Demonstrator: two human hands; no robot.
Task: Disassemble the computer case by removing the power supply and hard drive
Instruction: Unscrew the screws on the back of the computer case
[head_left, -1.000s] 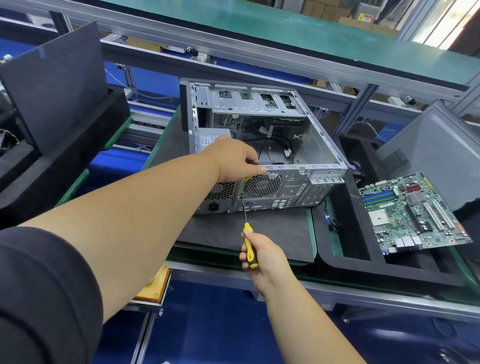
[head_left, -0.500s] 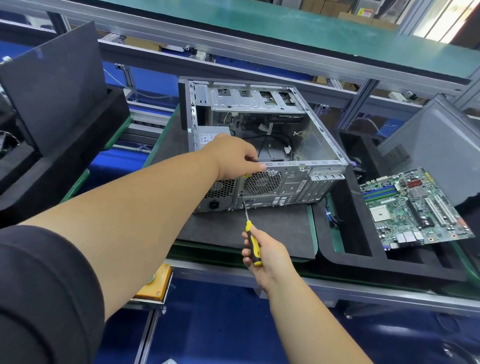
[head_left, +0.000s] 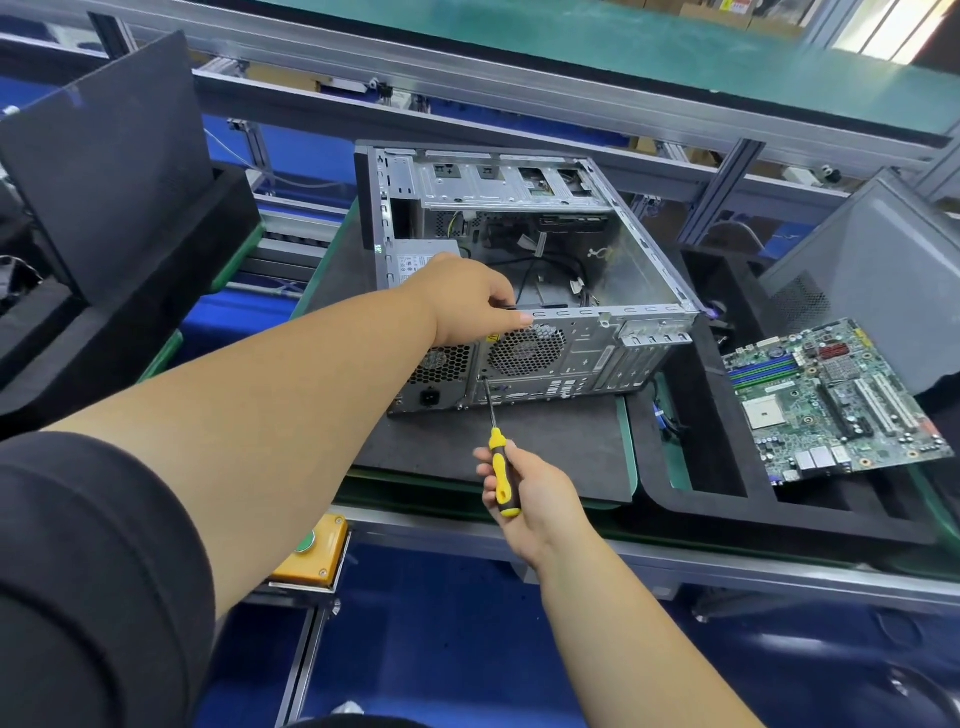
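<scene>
An open metal computer case (head_left: 628, 249) lies on its side on a dark foam mat (head_left: 561, 447), rear panel toward me. The power supply (head_left: 431, 376), with its honeycomb grille and socket, sits in the case's near left corner. My left hand (head_left: 467, 301) grips the top edge of the rear panel above the power supply. My right hand (head_left: 530, 493) holds a yellow-and-black screwdriver (head_left: 498, 462); its tip touches the rear panel just right of the power supply, below the fan grille (head_left: 524, 351). The drive cage (head_left: 498, 182) is at the case's far end. I cannot make out a hard drive.
A green motherboard (head_left: 826, 400) lies on a black foam tray (head_left: 727, 488) at the right, next to a grey side panel (head_left: 883, 270). Black foam blocks (head_left: 114, 208) stand at the left. A yellow button box (head_left: 311, 551) hangs below the bench edge.
My right hand has lifted slightly with the screwdriver, its tip staying at the rear panel. My left hand has kept its grip on the case edge.
</scene>
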